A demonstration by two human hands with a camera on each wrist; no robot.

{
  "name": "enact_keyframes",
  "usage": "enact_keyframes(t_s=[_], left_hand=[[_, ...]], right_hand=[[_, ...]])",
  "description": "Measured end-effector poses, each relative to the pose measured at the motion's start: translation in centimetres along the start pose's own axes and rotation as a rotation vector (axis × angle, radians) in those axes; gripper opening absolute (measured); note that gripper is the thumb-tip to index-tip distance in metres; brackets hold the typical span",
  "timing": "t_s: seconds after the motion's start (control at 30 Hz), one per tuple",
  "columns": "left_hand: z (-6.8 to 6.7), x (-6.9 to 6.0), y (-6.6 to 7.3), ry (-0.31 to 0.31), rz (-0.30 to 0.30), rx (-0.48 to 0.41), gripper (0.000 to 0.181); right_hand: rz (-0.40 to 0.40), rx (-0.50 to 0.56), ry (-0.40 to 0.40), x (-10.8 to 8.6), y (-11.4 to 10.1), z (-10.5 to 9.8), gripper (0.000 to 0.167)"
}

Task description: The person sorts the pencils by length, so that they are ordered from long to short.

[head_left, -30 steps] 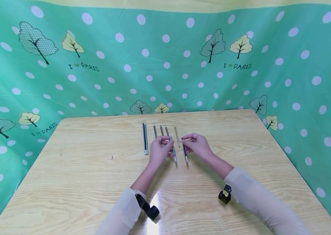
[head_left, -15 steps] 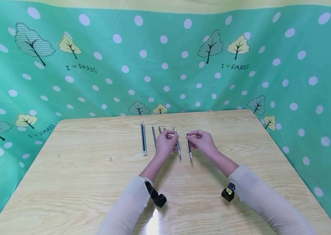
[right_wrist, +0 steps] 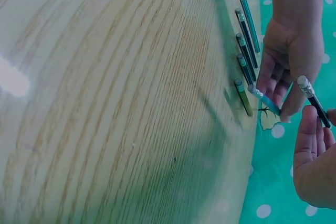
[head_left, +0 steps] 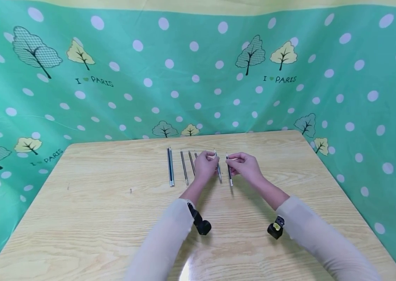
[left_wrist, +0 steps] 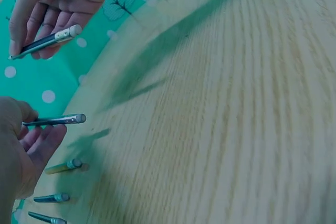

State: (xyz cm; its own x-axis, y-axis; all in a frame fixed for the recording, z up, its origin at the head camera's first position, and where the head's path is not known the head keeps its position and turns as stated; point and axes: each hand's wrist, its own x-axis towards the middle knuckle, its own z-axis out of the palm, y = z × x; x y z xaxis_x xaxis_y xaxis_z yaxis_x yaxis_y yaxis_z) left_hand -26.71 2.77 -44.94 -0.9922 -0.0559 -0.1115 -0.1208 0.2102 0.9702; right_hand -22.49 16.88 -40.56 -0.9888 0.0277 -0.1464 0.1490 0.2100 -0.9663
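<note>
Between thumb and fingers, my left hand (head_left: 205, 167) pinches a blue pencil (head_left: 218, 171) with its eraser end toward me. My right hand (head_left: 248, 168) pinches a dark pencil (head_left: 229, 171) with a white eraser, just to the right of it. Both pencils are tilted above the table, apart from each other. Left of my hands lie two pencils close together (head_left: 170, 168), then a dark pencil (head_left: 184, 168) and another dark pencil (head_left: 191, 162). A third one is partly covered by my left hand. The right wrist view shows a yellowish pencil (right_wrist: 242, 98) on the table below the left hand.
The light wooden table (head_left: 89, 218) runs to a green dotted curtain (head_left: 113, 101) at its back and sides. A tiny dark bit (head_left: 131, 191) lies left of the pencils. Wrist cameras, such as the one on the left sleeve (head_left: 202, 226), hang near the tabletop.
Both hands have moved right and slightly away from me, each carrying its pencil. More of the pencils on the left now shows, while the yellowish one has gone behind my left hand.
</note>
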Motion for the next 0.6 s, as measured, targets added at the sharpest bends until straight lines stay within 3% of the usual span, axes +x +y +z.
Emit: enact_keyframes(t_s=[0.23,0.6], left_hand=[[0.9,1.0,0.1,0.034,0.007,0.041,0.024],[1.7,1.4,-0.1,0.052,0.020,0.070,0.023]], right_hand=[[-0.011,0.003,0.008,-0.1,0.1,-0.4,0.030],[-0.022,0.010,0.023,-0.1,0.3,-1.1,0.030]])
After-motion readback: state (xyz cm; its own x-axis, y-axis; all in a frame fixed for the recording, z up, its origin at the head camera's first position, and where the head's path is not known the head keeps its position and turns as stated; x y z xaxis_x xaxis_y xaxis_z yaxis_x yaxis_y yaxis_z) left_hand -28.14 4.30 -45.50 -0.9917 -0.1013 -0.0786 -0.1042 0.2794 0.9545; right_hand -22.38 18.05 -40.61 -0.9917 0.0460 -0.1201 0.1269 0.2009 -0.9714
